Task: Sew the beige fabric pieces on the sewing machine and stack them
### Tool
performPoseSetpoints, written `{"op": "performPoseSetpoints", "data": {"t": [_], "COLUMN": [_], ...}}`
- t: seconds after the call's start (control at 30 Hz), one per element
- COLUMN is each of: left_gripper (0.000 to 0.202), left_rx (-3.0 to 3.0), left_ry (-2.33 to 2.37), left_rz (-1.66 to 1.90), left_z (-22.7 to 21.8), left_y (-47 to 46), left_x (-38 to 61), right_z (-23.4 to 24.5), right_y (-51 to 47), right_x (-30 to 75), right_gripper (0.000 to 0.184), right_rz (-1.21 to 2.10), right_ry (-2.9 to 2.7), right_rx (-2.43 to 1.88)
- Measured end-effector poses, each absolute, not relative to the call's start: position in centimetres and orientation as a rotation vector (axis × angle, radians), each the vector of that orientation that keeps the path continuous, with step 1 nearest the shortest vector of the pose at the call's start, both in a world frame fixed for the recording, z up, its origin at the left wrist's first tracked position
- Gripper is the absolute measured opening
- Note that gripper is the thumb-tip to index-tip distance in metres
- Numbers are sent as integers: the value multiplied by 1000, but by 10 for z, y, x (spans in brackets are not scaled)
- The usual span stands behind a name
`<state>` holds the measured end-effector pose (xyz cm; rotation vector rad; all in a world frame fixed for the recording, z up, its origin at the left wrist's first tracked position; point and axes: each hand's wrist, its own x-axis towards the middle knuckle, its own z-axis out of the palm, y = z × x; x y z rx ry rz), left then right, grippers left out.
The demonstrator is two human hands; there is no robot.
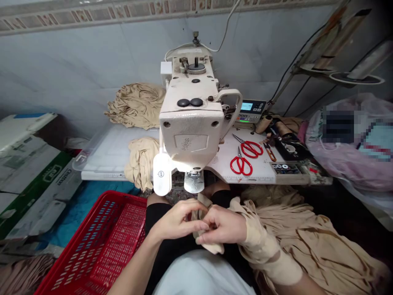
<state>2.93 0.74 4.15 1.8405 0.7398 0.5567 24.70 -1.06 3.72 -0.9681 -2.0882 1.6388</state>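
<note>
My left hand (178, 221) and my right hand (224, 225) meet over my lap, both pinched on a small piece of beige fabric (211, 246). The same beige cloth drapes over my right wrist and forearm (264, 246). Just above and beyond my hands stands a cream sewing machine (192, 127), its presser foot (194, 184) at the table's near edge.
A red plastic basket (104, 241) sits at my lower left. Beige fabric is heaped at my right (313, 237) and on the table (139, 104). Two red scissors (245, 157) lie right of the machine. Cardboard boxes (33, 172) stand at the left.
</note>
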Motion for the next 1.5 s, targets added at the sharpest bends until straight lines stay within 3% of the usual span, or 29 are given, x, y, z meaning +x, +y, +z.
{"op": "performPoseSetpoints", "data": {"t": [0.2,0.5,0.87,1.23,1.5], "left_gripper": [33,36,25,30,25], "left_rx": [1661,1244,1837,1448,1419], "left_ry": [778,1048,1113,1385,1261], "left_rz": [417,854,899,926,1148], "left_z": [29,4,28,32,35], "left_y": [6,-1,12,28,48], "left_x": [22,7,-1,19,34], "right_z": [21,2,45,13,10], "right_y": [-8,-6,-6,20,36], "right_x": [262,258,251,258,267], "right_gripper": [34,37,31,34,35], "right_rz": [1651,1507,1081,1277,1282], "right_ry": [-1857,-1326,-1500,-1126,-878], "right_rx": [-1119,-1224,-1272,-1262,-1259]}}
